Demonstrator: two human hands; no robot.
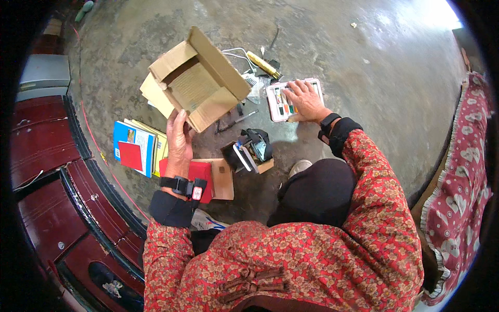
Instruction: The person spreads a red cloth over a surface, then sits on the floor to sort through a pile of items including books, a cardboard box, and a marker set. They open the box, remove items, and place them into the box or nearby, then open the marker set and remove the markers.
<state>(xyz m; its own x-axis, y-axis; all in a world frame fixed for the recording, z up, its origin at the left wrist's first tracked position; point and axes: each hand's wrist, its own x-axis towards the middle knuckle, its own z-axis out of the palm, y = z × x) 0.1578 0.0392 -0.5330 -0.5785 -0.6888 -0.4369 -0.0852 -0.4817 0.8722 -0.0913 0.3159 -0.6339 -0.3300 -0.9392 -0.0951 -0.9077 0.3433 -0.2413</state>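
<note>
My left hand (180, 136) grips the near left edge of an open cardboard box (199, 84), which tilts so that its inside shows; I see nothing in it. My right hand (306, 101) lies over a flat clear case (275, 113) with a pink rim, holding several markers. Whether its fingers grip the case or only rest on it, I cannot tell. Between the two lie a gold hair clipper (263, 65), a white cable (241, 50), clipper combs in clear plastic and a pen (246, 117). Below them a small carton (266, 166) holds a black strapped item and notebooks.
At the left, a blue book (134, 144) and yellow books lie under a small red booklet (130, 156). A red folder (200, 177) and brown cardboard (223, 179) lie beneath my left forearm. Dark red cabinets (46, 148) line the left; a heart-patterned cloth (464, 175) hangs at the right.
</note>
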